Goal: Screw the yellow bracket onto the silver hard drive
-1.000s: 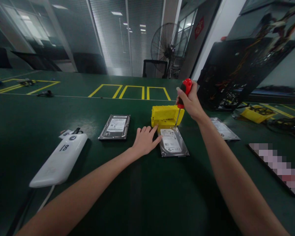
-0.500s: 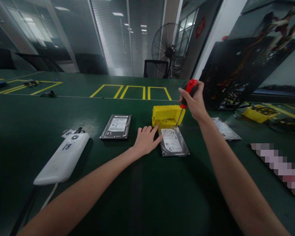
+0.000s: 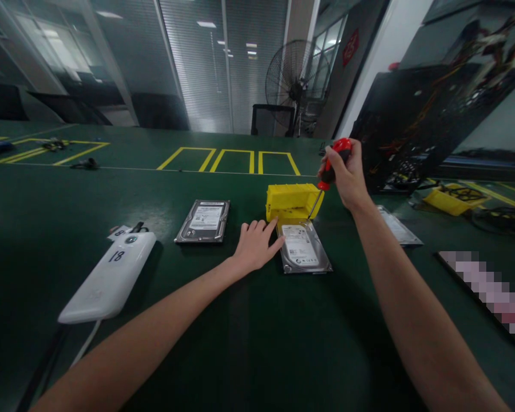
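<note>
While the white device marked 18 [image 3: 107, 280] lies at far left, the left drive [image 3: 203, 222] sits flat beyond it, label up. Next comes the left hand [image 3: 255, 246]: fingers loosely spread, thumb at the left edge of the middle drive [image 3: 302, 246], index by its far-left corner — looks like bracing, not gripping. That drive lies label up on the green table [image 3: 154, 189], just before the yellow bin [image 3: 277, 197], whose open side faces the person; can't tell if they touch. The right hand [image 3: 348, 174] has its fingers wrapped round the handle of the screwdriver [image 3: 342, 146], shaft leaning, tip down at the drive's far-right corner. Tip seating: too small to tell. To do it well: shaft nearer upright, downward push before any twist, firm left-hand brace — a tilted bit would likely slip. Farther right, the third drive [image 3: 401, 229] lies partly behind the forearm, then the second bin [image 3: 442, 201].
</note>
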Demonstrator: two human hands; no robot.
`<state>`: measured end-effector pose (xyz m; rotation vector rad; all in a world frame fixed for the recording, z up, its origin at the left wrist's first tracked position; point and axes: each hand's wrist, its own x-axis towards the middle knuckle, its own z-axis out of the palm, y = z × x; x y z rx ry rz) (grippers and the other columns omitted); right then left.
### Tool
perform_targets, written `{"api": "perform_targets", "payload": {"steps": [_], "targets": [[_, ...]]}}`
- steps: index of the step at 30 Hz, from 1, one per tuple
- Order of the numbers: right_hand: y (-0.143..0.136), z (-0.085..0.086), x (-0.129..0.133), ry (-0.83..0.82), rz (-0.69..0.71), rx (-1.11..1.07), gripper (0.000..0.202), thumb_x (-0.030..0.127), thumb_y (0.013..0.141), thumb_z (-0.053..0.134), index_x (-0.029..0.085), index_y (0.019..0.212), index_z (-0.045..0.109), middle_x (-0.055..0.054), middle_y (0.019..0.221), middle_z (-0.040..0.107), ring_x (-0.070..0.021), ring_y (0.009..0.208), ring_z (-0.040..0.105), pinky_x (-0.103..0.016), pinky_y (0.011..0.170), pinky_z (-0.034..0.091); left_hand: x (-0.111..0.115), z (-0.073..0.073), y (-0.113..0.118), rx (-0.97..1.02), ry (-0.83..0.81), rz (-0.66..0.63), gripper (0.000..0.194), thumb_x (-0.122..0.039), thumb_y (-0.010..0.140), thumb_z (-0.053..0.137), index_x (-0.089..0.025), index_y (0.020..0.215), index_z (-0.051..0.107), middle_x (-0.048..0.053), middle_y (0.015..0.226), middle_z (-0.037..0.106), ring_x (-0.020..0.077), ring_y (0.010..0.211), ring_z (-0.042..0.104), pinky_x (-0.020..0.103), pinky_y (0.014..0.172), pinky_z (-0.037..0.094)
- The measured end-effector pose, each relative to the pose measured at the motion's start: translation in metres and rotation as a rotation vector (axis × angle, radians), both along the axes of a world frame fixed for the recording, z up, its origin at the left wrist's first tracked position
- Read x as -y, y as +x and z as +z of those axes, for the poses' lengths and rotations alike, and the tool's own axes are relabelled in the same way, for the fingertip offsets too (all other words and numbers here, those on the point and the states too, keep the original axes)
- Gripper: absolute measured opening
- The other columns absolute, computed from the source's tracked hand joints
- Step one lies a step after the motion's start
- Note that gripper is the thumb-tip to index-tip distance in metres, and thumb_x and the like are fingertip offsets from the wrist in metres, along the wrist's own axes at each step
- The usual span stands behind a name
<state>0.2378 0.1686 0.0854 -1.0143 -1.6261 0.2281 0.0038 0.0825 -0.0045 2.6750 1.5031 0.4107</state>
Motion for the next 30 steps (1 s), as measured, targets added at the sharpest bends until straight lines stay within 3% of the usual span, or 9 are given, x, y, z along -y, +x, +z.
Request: {"api": "perform_targets", "payload": {"steps": [4,7,10,14,21,25,30], "targets": [[-0.0028,0.0011,0.0033,0.010,0.001,0.035,0.061,0.071,0.084,0.040,0.041,0.135,0.022,-0.005,0.100,0.063,-0.0246,0.081,0.070,-0.049,0.067,0.059,0.0008,0.0005,-0.0005,0.005,-0.011,-0.003,0.065,-0.057,0.098,0.016,-0.017,0.147,0.033,0.012,0.120,0.056,0.0285,0.105,0.048,0.042,0.086,0.036],[-0.0043,0.0034,0.0072,-0.019,0.004,0.055,0.060,0.071,0.088,0.029,0.043,0.140,0.017,-0.005,0.102,0.063,-0.0251,0.088,0.069,-0.050,0.071,0.059,0.0013,0.0016,-0.0011,0.013,-0.009,-0.003,0.065,-0.057,0.098,0.017,-0.017,0.147,0.034,0.012,0.119,0.056,0.0284,0.105,0.049,0.041,0.086,0.036],[-0.0041,0.0053,0.0088,-0.033,0.015,0.045,0.056,0.070,0.089,0.024,0.042,0.138,0.024,-0.005,0.106,0.062,-0.0257,0.094,0.069,-0.050,0.073,0.058,0.0015,0.0026,-0.0009,0.022,-0.013,-0.006,0.066,-0.057,0.098,0.018,-0.016,0.146,0.034,0.012,0.119,0.057,0.0279,0.103,0.050,0.041,0.085,0.037],[-0.0010,0.0052,0.0048,-0.013,-0.001,-0.009,0.053,0.071,0.085,0.036,0.038,0.127,0.033,-0.005,0.105,0.061,-0.0245,0.084,0.069,-0.050,0.070,0.059,0.0012,0.0031,-0.0006,0.028,-0.026,-0.007,0.066,-0.057,0.098,0.020,-0.015,0.146,0.035,0.013,0.119,0.057,0.0275,0.103,0.050,0.041,0.085,0.037],[0.0018,0.0038,0.0022,0.054,-0.055,-0.042,0.060,0.069,0.080,0.049,0.037,0.127,0.029,-0.005,0.097,0.062,-0.0254,0.077,0.070,-0.049,0.065,0.060,0.0004,0.0010,-0.0017,0.038,-0.011,-0.013,0.067,-0.058,0.098,0.018,-0.015,0.146,0.035,0.013,0.120,0.057,0.0270,0.103,0.050,0.041,0.086,0.038],[0.0023,0.0059,0.0031,0.022,0.013,-0.030,0.050,0.066,0.086,0.043,0.036,0.125,0.035,-0.004,0.095,0.062,-0.0256,0.085,0.069,-0.047,0.067,0.059,0.0008,0.0016,-0.0011,0.040,-0.017,-0.010,0.067,-0.058,0.098,0.018,-0.015,0.146,0.036,0.013,0.120,0.057,0.0269,0.103,0.051,0.040,0.085,0.038],[0.0006,0.0077,0.0005,-0.022,0.123,-0.154,0.041,0.063,0.085,0.048,0.034,0.114,0.046,-0.003,0.093,0.060,-0.0204,0.078,0.068,-0.037,0.060,0.058,0.0003,0.0017,0.0006,0.029,-0.017,0.017,0.068,-0.059,0.098,0.020,-0.013,0.145,0.036,0.013,0.121,0.057,0.0277,0.106,0.051,0.042,0.088,0.038]]}}
